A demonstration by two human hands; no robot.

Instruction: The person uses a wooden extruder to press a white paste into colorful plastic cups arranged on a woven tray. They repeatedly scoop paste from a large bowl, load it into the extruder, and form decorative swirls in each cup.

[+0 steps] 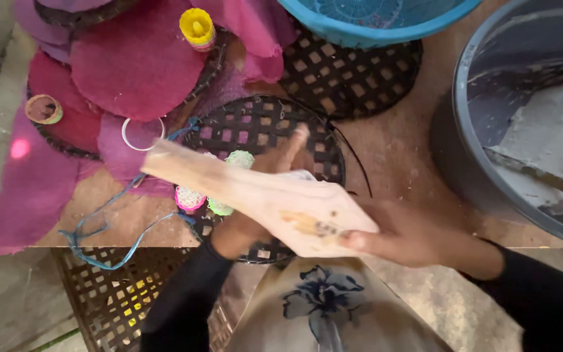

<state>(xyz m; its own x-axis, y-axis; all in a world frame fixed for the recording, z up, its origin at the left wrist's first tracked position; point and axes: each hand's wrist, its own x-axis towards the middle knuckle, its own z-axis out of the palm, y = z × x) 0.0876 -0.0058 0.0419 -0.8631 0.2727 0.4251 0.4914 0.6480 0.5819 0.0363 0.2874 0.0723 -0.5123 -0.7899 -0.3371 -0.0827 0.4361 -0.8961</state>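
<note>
R hand grips wood paddle w/ fingers closed round its wide end, L hand flat, fingers out on black mesh disc under it; blurry paddle could prob smack those fingers.

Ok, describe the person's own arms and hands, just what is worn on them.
Both arms are covered by long, close-fitting black sleeves that end at the wrists. The left sleeve comes up from the lower middle of the view, the right sleeve from the lower right corner. The left hand and right hand are bare: no gloves. No rings, watch or bands are visible.
</note>
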